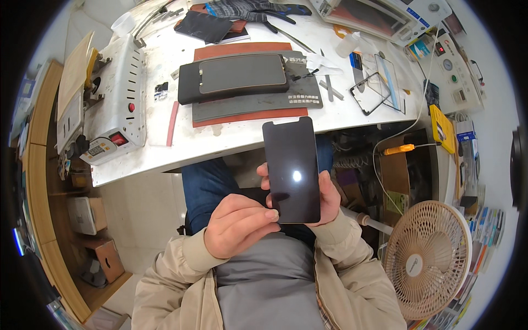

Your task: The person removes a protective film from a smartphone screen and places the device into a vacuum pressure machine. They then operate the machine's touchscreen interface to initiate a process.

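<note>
A glossy black phone screen (293, 173) with a notch in its top edge is held upright over my lap, below the bench's front edge. My right hand (330, 201) is closed around it from behind, thumb along the right edge and fingertips showing at the left edge. My left hand (236, 223) pinches the lower left corner, its fingers bent and close together. A bright light reflects in the panel, and its back is hidden. Beyond it, a grey phone-shaped plate (242, 73) rests on a black block (188, 82), on top of grey and red mats.
On the white bench (225, 133), a white machine (124, 104) with a red switch stands left. Thin black frames (369, 93), metal strips (330, 88) and a white bottle (347, 45) lie or stand right. Gloves (242, 10) lie at the back. A fan (429, 259) stands lower right.
</note>
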The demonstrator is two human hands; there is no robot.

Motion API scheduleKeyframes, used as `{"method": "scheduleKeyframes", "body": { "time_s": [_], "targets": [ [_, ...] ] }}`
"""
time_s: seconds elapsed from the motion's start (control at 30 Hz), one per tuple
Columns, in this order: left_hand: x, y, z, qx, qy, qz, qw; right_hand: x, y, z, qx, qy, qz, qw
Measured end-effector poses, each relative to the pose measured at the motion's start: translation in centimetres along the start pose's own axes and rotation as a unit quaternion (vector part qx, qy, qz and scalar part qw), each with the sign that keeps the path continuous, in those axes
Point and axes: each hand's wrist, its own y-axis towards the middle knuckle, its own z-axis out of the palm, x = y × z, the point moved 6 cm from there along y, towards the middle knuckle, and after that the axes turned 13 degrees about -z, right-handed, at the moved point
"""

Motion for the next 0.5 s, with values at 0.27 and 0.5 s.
{"method": "scheduleKeyframes", "body": {
  "time_s": [0.27,0.5],
  "targets": [
    [0.26,-0.04,-0.27,0.004,0.006,-0.022,1.000,-0.01,0.30,0.34,-0.022,-0.029,0.020,0.999],
    [0.21,-0.07,-0.43,0.004,0.010,-0.030,1.000,-0.05,0.20,0.47,-0.033,-0.034,0.025,0.999]
  ]
}}
